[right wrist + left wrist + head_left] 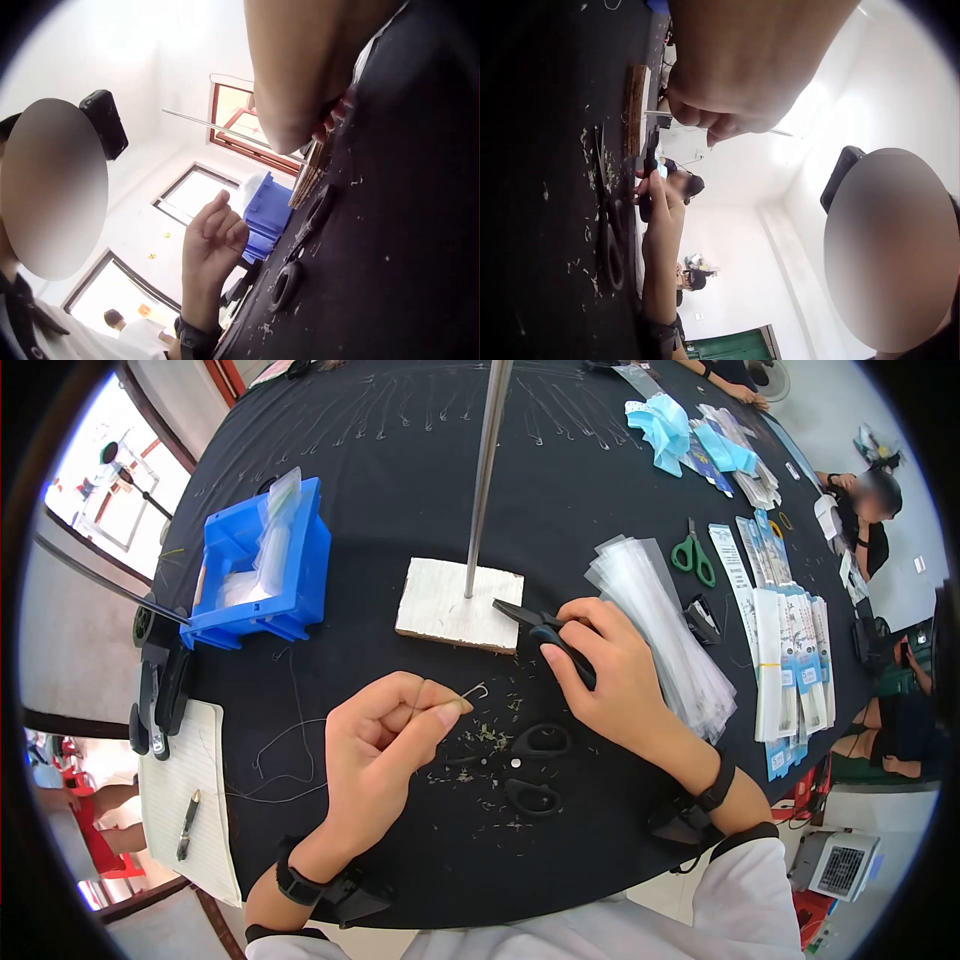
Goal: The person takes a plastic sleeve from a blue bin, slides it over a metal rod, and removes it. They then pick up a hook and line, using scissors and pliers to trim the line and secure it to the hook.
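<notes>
My left hand [385, 735] pinches a small metal fish hook [481, 691] between thumb and fingertips, its bend sticking out to the right. A thin line [285, 802] trails in loops on the cloth to the left of this hand. My right hand [615, 675] grips dark-handled pliers [525, 620], and their nose points left over the right edge of a white-topped wooden block [435, 600]. In the left wrist view the left fist [712, 112] hides the hook. Black scissors [540, 742] lie on the cloth between both hands, among scattered clippings [488, 737].
A metal rod [485, 480] rises from the block. At left stand a blue bin [312, 560], a stapler [165, 690] and a notebook [190, 760] with a pen. Plastic sleeves [660, 630], green scissors [693, 555] and printed packets [795, 650] lie right. Several hooked lines [430, 415] lie behind.
</notes>
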Tool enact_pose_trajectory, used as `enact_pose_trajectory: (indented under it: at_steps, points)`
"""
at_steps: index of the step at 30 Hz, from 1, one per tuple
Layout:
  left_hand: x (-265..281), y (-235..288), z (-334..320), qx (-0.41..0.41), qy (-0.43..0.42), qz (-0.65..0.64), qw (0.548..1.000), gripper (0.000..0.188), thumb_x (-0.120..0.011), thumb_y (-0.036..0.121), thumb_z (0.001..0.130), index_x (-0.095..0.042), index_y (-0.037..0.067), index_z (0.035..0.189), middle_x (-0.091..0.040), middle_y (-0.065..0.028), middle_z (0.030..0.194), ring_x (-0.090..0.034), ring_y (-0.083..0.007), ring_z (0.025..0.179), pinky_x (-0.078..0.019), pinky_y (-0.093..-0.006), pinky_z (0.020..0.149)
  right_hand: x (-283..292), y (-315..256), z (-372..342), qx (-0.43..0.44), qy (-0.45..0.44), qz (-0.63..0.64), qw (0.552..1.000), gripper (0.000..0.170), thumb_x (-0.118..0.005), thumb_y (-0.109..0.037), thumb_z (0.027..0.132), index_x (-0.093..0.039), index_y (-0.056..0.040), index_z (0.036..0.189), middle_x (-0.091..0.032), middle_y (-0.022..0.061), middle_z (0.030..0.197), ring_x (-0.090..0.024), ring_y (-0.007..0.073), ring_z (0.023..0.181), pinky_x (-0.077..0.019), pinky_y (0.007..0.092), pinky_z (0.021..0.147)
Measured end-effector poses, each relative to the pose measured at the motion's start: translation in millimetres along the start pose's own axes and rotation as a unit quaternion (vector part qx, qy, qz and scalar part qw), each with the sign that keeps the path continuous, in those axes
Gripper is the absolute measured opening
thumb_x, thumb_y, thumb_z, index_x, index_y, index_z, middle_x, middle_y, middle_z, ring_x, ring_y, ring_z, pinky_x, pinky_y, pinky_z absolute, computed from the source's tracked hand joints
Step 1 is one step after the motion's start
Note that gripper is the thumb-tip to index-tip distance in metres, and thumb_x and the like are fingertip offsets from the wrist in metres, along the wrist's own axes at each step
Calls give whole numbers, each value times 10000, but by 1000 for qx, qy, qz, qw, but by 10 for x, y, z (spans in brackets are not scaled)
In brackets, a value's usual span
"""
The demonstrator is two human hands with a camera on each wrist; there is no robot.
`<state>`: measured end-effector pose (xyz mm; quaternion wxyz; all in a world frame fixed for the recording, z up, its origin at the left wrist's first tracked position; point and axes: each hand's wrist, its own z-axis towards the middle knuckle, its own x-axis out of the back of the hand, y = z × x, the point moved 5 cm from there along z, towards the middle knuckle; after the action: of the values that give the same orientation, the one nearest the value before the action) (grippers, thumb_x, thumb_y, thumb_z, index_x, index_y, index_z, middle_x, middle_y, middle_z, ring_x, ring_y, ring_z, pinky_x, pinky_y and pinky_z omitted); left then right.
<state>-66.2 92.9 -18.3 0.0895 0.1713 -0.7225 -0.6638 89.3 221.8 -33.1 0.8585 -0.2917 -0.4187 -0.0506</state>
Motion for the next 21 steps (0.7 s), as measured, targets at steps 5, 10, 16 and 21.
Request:
enact_pose_trajectory:
  at_steps: [5,10,16,21]
  points:
    - [-35,56,-24,-28,-21,18,999,84,-588,21,854,-632,-48,875,-539,28,615,-385,16,516,-254,-160,454,-32,10,-27,-13,-29,-4,999,190,-671,-137,776,-574,22,816,-532,99,917,-516,258,791,-425,362,681]
    - [-54,88,-63,-66,-30,78,994,77,-587,-10,848,-644,-44,886,-588,5,662,-421,14,539,-268,-156,459,-15,-38,-27,-27,-47,-44,998,231,-687,-150,765,-557,15,860,-522,103,989,-505,278,896,-412,400,761]
    - [-92,156,-81,-121,-42,150,980,68,-610,-33,805,-656,-32,856,-584,0,603,-419,11,493,-259,-159,432,133,-211,54,8,31,13,999,169,-669,-111,772,-550,-5,828,-559,109,976,-527,292,907,-422,380,770]
    - [-128,205,-91,-150,-61,205,965,98,-623,-55,763,-662,-21,846,-566,-17,570,-433,-15,455,-268,-179,406,189,-441,38,-12,-125,335,934,114,-601,-101,835,-605,-10,903,-617,85,857,-578,221,811,-451,318,751]
